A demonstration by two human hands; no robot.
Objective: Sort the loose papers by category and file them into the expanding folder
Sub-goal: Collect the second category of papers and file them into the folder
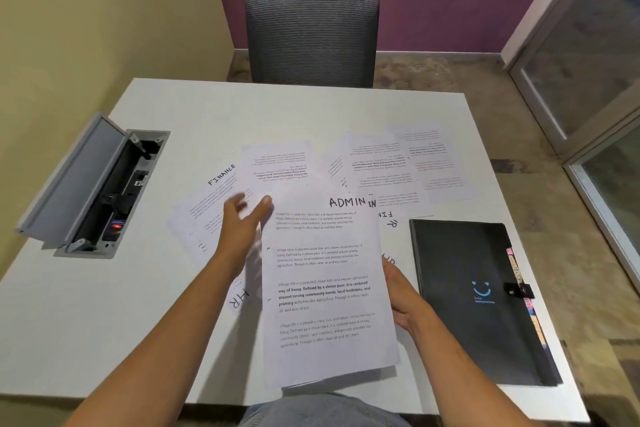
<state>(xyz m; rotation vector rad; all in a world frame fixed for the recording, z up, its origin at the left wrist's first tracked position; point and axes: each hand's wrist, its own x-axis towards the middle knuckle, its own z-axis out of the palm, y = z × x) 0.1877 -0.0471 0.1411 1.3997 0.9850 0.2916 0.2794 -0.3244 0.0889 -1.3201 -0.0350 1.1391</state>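
White printed ADMIN sheets (329, 288) | right hand (403, 305) grip clasps stack for sorting | left hand (242, 229) released, reaching centre-frame | black snap-closed expanding folder (474, 298) lower right

The right hand (401, 302) is mostly hidden behind the ADMIN papers (329, 288), so its fingers cannot be seen; the left hand (242, 222) is blurry; small print on the far sheets (408, 163) is too tiny to read
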